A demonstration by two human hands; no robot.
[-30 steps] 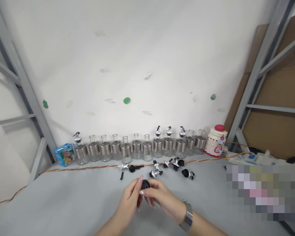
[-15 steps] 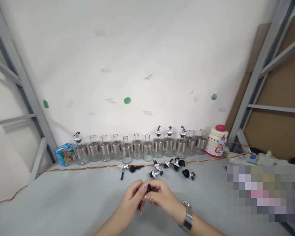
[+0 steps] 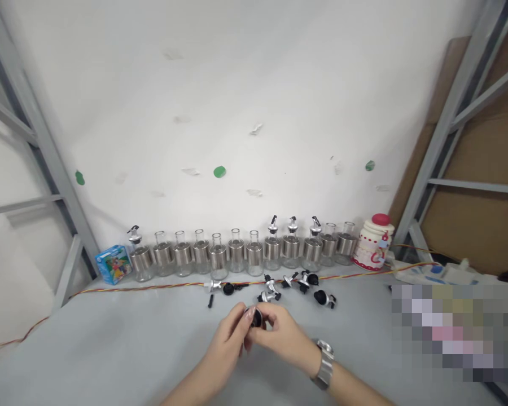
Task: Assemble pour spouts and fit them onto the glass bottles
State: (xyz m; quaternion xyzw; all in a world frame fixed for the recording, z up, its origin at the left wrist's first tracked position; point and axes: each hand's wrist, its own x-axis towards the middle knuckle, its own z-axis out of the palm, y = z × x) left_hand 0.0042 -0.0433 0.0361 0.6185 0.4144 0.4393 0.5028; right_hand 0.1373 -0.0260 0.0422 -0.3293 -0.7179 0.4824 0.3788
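Observation:
My left hand (image 3: 229, 339) and my right hand (image 3: 284, 337) meet low in the middle of the view. Both are closed around a bottle pourer (image 3: 257, 319), of which a black round end with a silvery rim shows between the fingers. The rest of it is hidden. Just beyond my hands lie several more silver-and-black pourers, one (image 3: 269, 295) close to my fingertips and another (image 3: 324, 298) to the right. A black cap piece (image 3: 228, 288) and a small black stick-like part (image 3: 210, 301) lie to the left.
Along the wall stands a row of glass bottles (image 3: 218, 257) with steel bands; several carry pourers. A blue box (image 3: 113, 265) flanks it on the left, a cream jar with a red lid (image 3: 372, 243) on the right. A twisted cable (image 3: 152, 287) crosses the table.
The pourer has turned and come up slightly between my fingers, so more of its black end and rim shows. The bottles and loose pourers stay where they were.

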